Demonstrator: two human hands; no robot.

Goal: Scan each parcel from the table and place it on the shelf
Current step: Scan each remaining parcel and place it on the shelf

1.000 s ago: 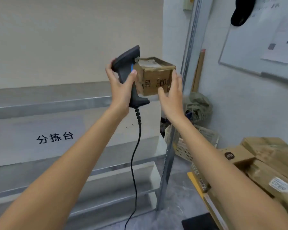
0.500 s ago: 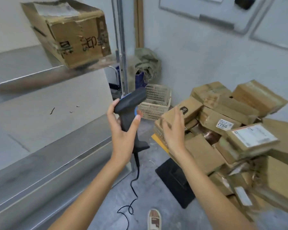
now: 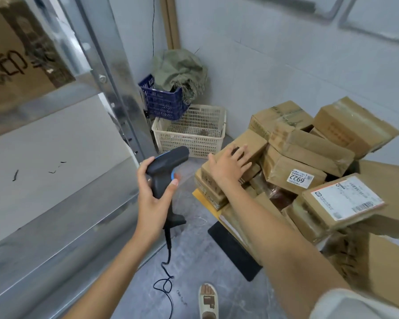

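Brown cardboard parcel (image 3: 247,146) — right hand (image 3: 228,166) flat on top

Grey concrete floor (image 3: 195,256) below, carrying a cream plastic basket (image 3: 189,131) against the wall; a blue crate (image 3: 162,102) just behind it, touching; a coiled black cable (image 3: 165,283) lying on the concrete; a flat black mat (image 3: 234,248) beside the heap of cardboard parcels (image 3: 309,171); on the left, the metal shelf (image 3: 62,217) bears a scrawled brown box (image 3: 16,61) on its upper tier.
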